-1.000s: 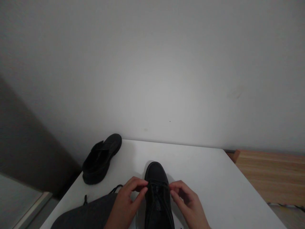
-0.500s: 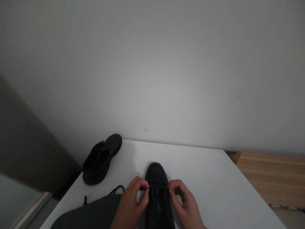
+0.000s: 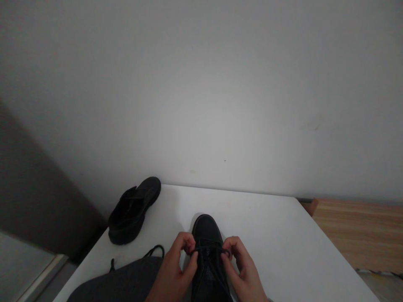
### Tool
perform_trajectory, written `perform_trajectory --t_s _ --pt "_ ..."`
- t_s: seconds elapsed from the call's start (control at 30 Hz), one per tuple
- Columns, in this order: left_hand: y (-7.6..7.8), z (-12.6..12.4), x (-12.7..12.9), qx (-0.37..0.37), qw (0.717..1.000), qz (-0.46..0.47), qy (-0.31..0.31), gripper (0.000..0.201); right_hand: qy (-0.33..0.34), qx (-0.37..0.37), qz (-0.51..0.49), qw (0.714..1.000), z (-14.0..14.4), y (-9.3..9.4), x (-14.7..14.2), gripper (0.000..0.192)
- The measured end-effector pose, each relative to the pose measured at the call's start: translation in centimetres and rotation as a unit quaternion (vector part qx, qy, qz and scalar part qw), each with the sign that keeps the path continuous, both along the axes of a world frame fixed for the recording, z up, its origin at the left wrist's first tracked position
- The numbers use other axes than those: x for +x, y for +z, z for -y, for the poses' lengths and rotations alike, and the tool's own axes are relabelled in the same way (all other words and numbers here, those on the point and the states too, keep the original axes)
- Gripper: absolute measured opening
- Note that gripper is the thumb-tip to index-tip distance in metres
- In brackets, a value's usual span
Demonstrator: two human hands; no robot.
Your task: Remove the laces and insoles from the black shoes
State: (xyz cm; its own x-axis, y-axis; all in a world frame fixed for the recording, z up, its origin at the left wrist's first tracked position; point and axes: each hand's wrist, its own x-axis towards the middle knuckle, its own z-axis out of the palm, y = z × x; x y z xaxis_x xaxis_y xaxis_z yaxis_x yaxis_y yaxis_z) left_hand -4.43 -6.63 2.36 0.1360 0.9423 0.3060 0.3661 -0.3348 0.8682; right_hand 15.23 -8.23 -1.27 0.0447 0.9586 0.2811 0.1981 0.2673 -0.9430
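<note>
A black lace-up shoe (image 3: 206,228) lies on the white table with its toe pointing away from me. Across its front runs a dark shoelace (image 3: 209,248). My left hand (image 3: 179,262) pinches the lace at the shoe's left side, thumb and forefinger curled round it. On the opposite side, my right hand (image 3: 241,264) grips the lace in the same kind of pinch, with a small loop of it showing at the fingertips. The lower lacing and the tongue show between both hands. The shoe's heel end runs out of view at the bottom.
Another black shoe (image 3: 134,212) rests at the table's back left corner. A dark grey sleeve or cloth (image 3: 122,281) covers the front left, with black cord ends (image 3: 155,248) beyond it. The white table (image 3: 267,226) meets a wall (image 3: 220,105). A wooden surface (image 3: 355,230) is at right.
The lace between my hands has lifted slightly, and a small loop now shows at my right fingertips. My fingers have shifted a little; the shoe has stayed in place.
</note>
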Motion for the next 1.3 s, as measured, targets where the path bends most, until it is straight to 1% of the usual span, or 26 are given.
perform_trajectory --t_s 0.07,0.13,0.2,0.3,0.43,0.53,0.6,0.63,0.73,0.8,0.87,0.9,0.97,1.03,1.13,1.2,1.3 --pt "-0.3 0.0 0.0 0.01 1.0 0.011 -0.011 0.008 -0.002 0.003 0.005 1.0 0.0 -0.1 0.0 0.018" --pt "-0.7 0.0 -0.1 0.01 1.0 0.019 -0.008 0.01 -0.01 0.004 0.021 1.0 -0.1 -0.1 0.0 0.015" --pt "-1.0 0.0 -0.2 0.006 1.0 0.009 0.013 0.011 -0.031 0.006 0.045 0.998 -0.2 0.1 0.0 0.013" --pt "-1.2 0.1 -0.6 0.021 0.997 -0.051 0.052 0.009 -0.069 0.011 0.074 0.995 -0.3 0.4 0.0 0.009" --pt "-1.3 -0.1 -1.1 0.097 0.984 -0.129 0.078 0.015 -0.106 0.024 0.084 0.991 -0.5 0.7 0.3 0.009" --pt "-1.5 -0.3 -1.2 0.143 0.974 -0.138 0.109 0.021 -0.127 0.039 0.084 0.988 -0.6 1.0 0.5 0.012" --pt "-1.8 -0.5 -1.2 0.131 0.975 -0.12 0.131 0.022 -0.133 0.05 0.081 0.986 -0.7 1.1 0.6 0.013" --pt "-2.0 -0.6 -1.3 0.109 0.979 -0.104 0.138 0.022 -0.135 0.054 0.078 0.986 -0.7 1.1 0.6 0.013" --pt "-2.5 -0.6 -1.4 0.009 0.99 -0.018 0.141 0.031 -0.147 0.057 0.057 0.986 -0.7 0.9 0.5 0.012" --pt "-2.4 -0.7 -1.5 -0.041 0.988 0.063 0.135 0.033 -0.16 0.047 0.031 0.986 -0.8 0.5 0.7 0.009" --pt "-1.8 -0.7 -1.6 -0.072 0.978 0.144 0.135 0.031 -0.176 0.026 -0.007 0.984 -1.0 0.1 1.2 0.005" --pt "-1.5 -0.7 -1.7 -0.085 0.971 0.179 0.135 0.031 -0.184 0.014 -0.028 0.983 -1.1 -0.1 1.5 0.005" --pt "-0.7 -0.8 -1.8 -0.105 0.959 0.228 0.134 0.033 -0.194 -0.012 -0.068 0.978 -1.2 -0.4 2.2 0.012" --pt "-0.1 -0.8 -2.0 -0.112 0.952 0.248 0.138 0.037 -0.195 -0.049 -0.145 0.969 -1.1 -0.5 2.7 0.022" --pt "0.3 -0.7 -2.2 -0.117 0.946 0.251 0.167 0.045 -0.166 -0.093 -0.302 0.934 -1.0 -0.2 3.0 0.033" --pt "0.3 -0.5 -2.4 -0.126 0.942 0.256 0.175 0.049 -0.144 -0.098 -0.373 0.911 -1.0 0.3 2.8 0.032" --pt "0.1 -0.1 -2.8 -0.139 0.942 0.262 0.157 0.05 -0.135 -0.102 -0.434 0.885 -1.1 1.2 2.6 0.029"
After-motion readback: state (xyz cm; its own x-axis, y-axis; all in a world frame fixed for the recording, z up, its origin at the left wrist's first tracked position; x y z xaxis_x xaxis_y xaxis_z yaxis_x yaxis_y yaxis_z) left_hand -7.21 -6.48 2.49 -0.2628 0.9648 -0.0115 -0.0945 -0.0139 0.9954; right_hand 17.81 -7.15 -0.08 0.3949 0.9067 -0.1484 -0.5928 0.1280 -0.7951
